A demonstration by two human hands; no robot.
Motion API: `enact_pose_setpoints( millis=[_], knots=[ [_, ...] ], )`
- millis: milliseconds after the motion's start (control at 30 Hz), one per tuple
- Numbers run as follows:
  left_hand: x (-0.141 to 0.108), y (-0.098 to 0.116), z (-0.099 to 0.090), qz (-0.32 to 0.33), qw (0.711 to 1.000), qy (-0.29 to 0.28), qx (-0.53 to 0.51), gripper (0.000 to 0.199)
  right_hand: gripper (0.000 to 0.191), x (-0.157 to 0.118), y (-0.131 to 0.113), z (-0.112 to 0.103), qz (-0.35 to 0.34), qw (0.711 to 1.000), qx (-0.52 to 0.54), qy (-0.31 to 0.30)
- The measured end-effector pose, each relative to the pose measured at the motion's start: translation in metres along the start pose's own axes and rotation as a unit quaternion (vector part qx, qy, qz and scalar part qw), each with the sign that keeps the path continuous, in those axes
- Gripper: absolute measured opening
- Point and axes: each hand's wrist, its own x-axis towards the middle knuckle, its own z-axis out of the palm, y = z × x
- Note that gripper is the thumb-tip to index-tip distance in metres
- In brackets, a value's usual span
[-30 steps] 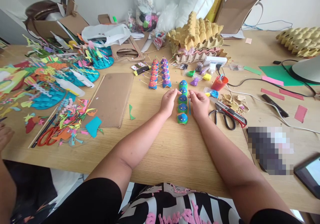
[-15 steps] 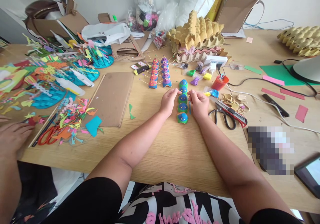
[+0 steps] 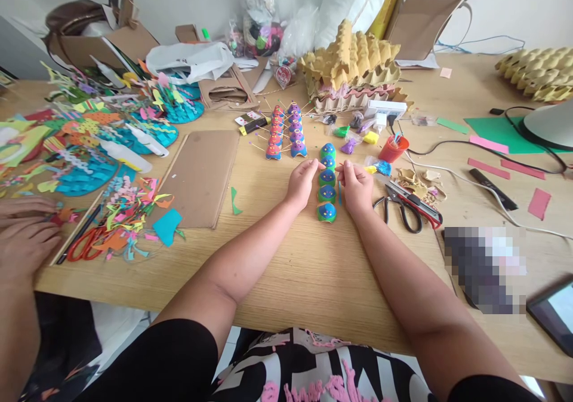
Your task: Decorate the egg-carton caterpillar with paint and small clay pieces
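A row of egg-carton cups (image 3: 326, 194), green with blue tops and small dots, runs away from me on the table. My left hand (image 3: 303, 182) is closed in a pinch at the left side of the row, by the second cup from the far end. Whatever its fingertips hold is too small to make out. On the right side, my right hand (image 3: 357, 186) is closed with thumb and forefinger together around a thin blue stick (image 3: 339, 194) that shows below the fingers. Two similar finished-looking rows, one red-topped (image 3: 274, 142) and one purple-topped (image 3: 297, 136), stand behind with pins sticking out.
Pliers (image 3: 407, 214) and a red utility knife (image 3: 421, 205) lie right of my right hand. An orange cup (image 3: 394, 148) and bags of coloured clay (image 3: 349, 145) sit behind. Cardboard (image 3: 201, 175) and paper scraps (image 3: 134, 211) lie left, near another person's hands (image 3: 27, 229).
My hands stay almost still at the row, with the right fingertips shifting slightly. At the left edge, the other person's hands have come further into view, together.
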Motion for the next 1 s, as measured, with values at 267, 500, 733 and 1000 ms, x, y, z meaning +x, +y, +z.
enact_pose_setpoints(
  millis=[267,500,733,1000],
  knots=[
    [0.001,-0.001,-0.001,0.002,1.0,-0.002,0.005,0.03,0.037,0.003,0.002,0.003,0.004,0.999,0.041,0.01],
    [0.0,-0.006,-0.001,0.031,0.999,0.008,0.041,0.026,0.05,-0.001,0.0,0.002,0.004,0.999,-0.031,0.013],
    [0.003,-0.02,-0.001,0.061,0.994,0.031,0.089,0.029,0.043,0.0,0.003,0.004,-0.039,0.992,-0.117,0.032],
    [0.002,-0.019,-0.001,0.046,0.992,0.022,0.114,0.025,0.038,0.0,0.007,0.004,-0.028,0.992,-0.125,0.004]
  ],
)
